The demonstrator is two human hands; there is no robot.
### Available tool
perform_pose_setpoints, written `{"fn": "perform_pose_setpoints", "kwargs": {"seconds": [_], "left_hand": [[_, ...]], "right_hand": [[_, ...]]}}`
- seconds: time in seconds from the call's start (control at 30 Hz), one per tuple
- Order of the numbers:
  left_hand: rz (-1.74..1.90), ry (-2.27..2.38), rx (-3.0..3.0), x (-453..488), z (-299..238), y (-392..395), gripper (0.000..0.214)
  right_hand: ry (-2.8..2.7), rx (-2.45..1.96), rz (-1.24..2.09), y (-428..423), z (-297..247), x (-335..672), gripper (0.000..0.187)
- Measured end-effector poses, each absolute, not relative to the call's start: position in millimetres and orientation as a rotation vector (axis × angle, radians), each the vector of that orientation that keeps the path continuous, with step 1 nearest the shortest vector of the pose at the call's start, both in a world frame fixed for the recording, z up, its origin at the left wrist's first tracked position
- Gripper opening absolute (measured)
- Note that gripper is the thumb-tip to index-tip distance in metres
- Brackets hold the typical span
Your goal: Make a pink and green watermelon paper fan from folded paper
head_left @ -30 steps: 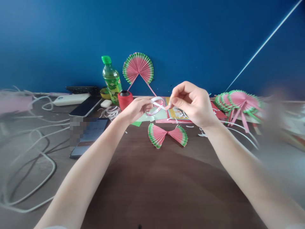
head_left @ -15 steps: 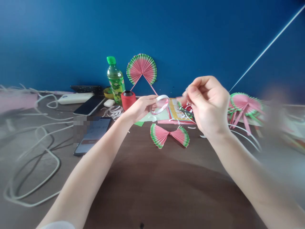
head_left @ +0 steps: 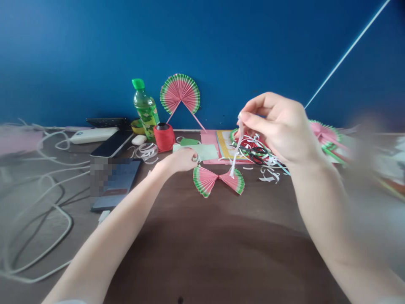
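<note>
Between the thumb and fingertips of my right hand [head_left: 280, 126] hangs a thin strip of white tape [head_left: 237, 148], its lower end in front of the right half of a pleated paper fan [head_left: 207, 179]. I cannot tell whether the strip touches it. This pink fan with green edges lies on the table, spread like a bow tie. My left hand [head_left: 180, 161] is closed just above the fan's left side. A small curved edge of the tape roll [head_left: 195, 157] shows at its fingertips; the rest is hidden by the hand.
A finished-looking round fan [head_left: 180, 93] leans against the blue wall. Black scissors [head_left: 257, 157] and white paper scraps [head_left: 269, 174] lie behind the fan. Leftward are a red cylinder [head_left: 164, 138], a green-capped bottle [head_left: 146, 110], a tablet [head_left: 122, 183] and loose cables [head_left: 68, 219].
My left hand has dropped toward the table, its tape roll now mostly hidden. A strip of tape now dangles clearly from my right hand, which stays raised. The view has shifted slightly.
</note>
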State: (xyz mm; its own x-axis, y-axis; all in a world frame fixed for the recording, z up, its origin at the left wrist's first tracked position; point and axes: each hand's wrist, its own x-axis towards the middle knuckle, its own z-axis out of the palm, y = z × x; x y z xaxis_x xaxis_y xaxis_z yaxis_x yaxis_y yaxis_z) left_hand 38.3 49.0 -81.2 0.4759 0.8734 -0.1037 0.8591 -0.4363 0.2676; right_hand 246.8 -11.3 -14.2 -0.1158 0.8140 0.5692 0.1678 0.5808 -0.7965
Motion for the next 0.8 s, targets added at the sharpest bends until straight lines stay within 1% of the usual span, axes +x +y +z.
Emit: {"fn": "perform_pose_setpoints", "kwargs": {"seconds": [0.07,0.1,0.13,0.17,0.23,0.27,0.3,0.37,0.43,0.63,0.8], "left_hand": [[0.120,1.524,2.592,44.6,-82.8,45.0,0.024],[0.242,1.560,2.644,49.5,-84.0,41.8,0.026],[0.380,1.527,2.681,55.3,-85.7,38.0,0.028],[0.414,1.373,2.711,61.5,-87.9,33.6,0.027],[0.297,1.072,2.657,73.0,-93.8,24.8,0.029],[0.228,1.037,2.630,77.5,-97.2,21.1,0.033],[0.206,1.054,2.637,80.6,-100.4,18.3,0.033],[0.213,1.105,2.654,82.8,-105.0,16.3,0.019],[0.249,1.147,2.612,80.6,-105.3,18.5,0.012],[0.361,1.270,2.319,65.1,-82.6,31.0,0.010],[0.433,1.118,2.116,56.1,-66.5,34.5,0.017]], "right_hand": [[-1.662,-0.862,0.674,-12.9,-12.7,245.8,0.014],[-1.679,-0.873,0.670,-13.7,-11.9,245.6,0.015],[-1.695,-0.880,0.673,-14.3,-11.4,245.5,0.015],[-1.711,-0.886,0.679,-14.6,-11.2,245.5,0.015],[-1.738,-0.898,0.690,-14.7,-11.4,245.5,0.014],[-1.750,-0.900,0.694,-14.7,-11.7,245.4,0.014],[-1.763,-0.900,0.698,-14.7,-12.0,245.3,0.014],[-1.791,-0.899,0.698,-15.5,-11.8,244.8,0.015],[-1.839,-0.912,0.706,-17.7,-10.4,244.5,0.017],[-2.040,-1.001,0.776,-29.0,-1.8,247.6,0.016],[-2.255,-1.059,0.898,-30.9,-4.1,242.7,0.013]]}}
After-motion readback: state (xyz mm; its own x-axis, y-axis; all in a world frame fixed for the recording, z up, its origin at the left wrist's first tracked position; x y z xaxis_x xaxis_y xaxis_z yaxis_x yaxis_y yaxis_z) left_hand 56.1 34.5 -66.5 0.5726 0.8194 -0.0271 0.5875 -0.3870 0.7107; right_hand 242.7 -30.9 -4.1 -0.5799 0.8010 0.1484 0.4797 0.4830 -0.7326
